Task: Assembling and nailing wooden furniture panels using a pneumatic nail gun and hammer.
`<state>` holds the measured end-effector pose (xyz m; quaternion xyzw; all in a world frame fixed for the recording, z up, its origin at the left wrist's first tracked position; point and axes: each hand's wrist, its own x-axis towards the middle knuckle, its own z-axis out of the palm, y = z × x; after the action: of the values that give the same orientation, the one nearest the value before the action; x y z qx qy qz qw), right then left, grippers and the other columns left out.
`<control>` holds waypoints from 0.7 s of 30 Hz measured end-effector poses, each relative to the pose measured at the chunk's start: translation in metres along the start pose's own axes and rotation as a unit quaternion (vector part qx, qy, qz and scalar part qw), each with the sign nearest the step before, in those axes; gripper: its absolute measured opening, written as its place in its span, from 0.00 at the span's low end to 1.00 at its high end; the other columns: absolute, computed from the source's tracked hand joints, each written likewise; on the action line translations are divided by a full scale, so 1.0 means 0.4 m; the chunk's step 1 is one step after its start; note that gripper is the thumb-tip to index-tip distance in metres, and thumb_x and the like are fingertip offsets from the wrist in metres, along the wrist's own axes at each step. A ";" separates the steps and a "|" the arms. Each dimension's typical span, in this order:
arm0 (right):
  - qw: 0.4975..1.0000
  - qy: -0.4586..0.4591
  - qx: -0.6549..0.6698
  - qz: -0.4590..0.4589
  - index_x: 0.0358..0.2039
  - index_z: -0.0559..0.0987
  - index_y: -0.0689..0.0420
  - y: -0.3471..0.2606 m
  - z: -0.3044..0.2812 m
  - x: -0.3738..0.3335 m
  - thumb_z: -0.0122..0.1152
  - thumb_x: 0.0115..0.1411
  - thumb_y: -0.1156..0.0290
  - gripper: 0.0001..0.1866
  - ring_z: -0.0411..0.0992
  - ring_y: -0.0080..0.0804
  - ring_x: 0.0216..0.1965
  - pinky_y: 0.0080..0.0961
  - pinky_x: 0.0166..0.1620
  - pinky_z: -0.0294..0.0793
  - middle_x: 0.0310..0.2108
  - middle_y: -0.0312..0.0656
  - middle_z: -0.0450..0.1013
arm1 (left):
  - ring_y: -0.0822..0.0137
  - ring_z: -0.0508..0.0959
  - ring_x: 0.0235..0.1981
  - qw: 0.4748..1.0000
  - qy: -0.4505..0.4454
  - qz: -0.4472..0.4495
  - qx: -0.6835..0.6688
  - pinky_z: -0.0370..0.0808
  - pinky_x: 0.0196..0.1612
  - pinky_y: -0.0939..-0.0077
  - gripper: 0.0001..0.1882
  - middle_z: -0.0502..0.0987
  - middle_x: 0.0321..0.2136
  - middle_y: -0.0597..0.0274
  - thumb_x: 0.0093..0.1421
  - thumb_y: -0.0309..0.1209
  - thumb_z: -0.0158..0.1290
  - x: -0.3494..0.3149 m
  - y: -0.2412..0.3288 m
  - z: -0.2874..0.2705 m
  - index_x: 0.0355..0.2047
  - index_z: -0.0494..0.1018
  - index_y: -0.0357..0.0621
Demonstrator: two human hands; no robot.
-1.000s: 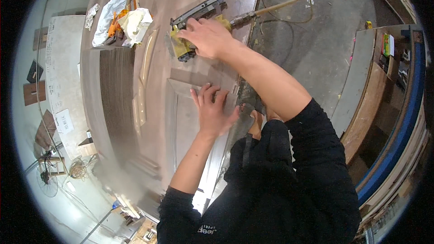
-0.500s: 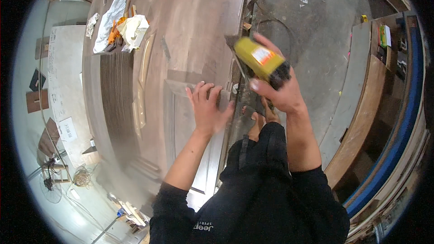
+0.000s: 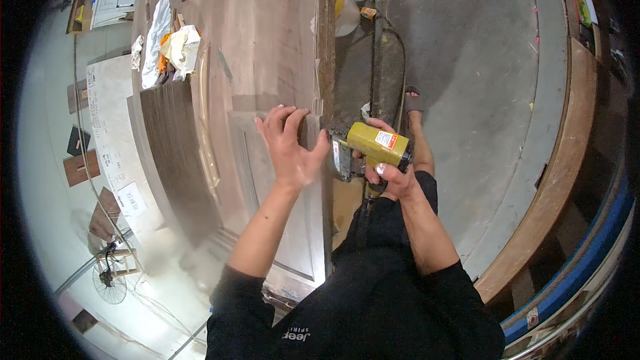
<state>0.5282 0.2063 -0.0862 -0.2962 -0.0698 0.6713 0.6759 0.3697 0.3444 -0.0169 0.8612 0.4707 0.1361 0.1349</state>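
Observation:
My right hand (image 3: 395,179) is wrapped round the grip of a yellow-green nail gun (image 3: 375,143) with a black end cap. The gun lies on its side, its dark magazine and nose (image 3: 341,153) by the edge of the workbench. My left hand (image 3: 291,147) rests on the top corner of a grey panelled door (image 3: 257,173), fingers spread and thumb toward the gun's nose. Whether the nose touches the door's edge I cannot tell.
On the wood-topped bench (image 3: 267,47) lie a stack of dark boards (image 3: 177,133), pale moulding strips (image 3: 210,140) and cloths (image 3: 181,47). A bucket (image 3: 347,13) and a dark hose (image 3: 403,60) are beside the bench. Boards (image 3: 547,207) stand along the right.
My right hand has brought the nail gun down and left to the bench edge, turning it level. My left hand has stayed on the door corner. The view has shifted, and one foot has stepped out to the right.

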 end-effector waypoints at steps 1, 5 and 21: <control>1.000 -0.004 0.028 0.004 0.70 0.56 0.59 0.006 -0.006 0.005 0.70 0.45 0.61 0.53 0.70 0.22 0.21 0.15 0.24 0.70 0.44 0.53 0.75 | 0.48 0.68 0.58 1.000 -0.003 -0.003 -0.001 0.43 0.69 0.35 0.27 0.70 0.50 0.54 0.48 0.35 0.65 0.000 0.000 0.002 0.49 0.74 0.46; 0.999 0.005 0.030 -0.028 0.70 0.56 0.58 0.011 0.014 0.007 0.70 0.45 0.62 0.53 0.70 0.21 0.21 0.15 0.24 0.70 0.44 0.52 0.75 | 0.48 0.68 0.58 1.000 0.003 -0.002 0.004 0.43 0.69 0.31 0.27 0.69 0.49 0.55 0.46 0.37 0.67 -0.007 -0.011 -0.005 0.48 0.74 0.46; 0.999 -0.022 -0.023 -0.001 0.70 0.55 0.60 -0.001 -0.006 0.014 0.69 0.45 0.60 0.54 0.70 0.20 0.21 0.15 0.24 0.71 0.43 0.53 0.75 | 0.49 0.67 0.58 1.000 -0.004 0.000 0.016 0.43 0.68 0.29 0.27 0.68 0.49 0.56 0.46 0.38 0.66 -0.010 -0.014 0.001 0.47 0.74 0.47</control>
<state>0.5302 0.2109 -0.0896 -0.2966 -0.1007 0.6752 0.6678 0.3634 0.3441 -0.0199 0.8636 0.4726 0.1251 0.1229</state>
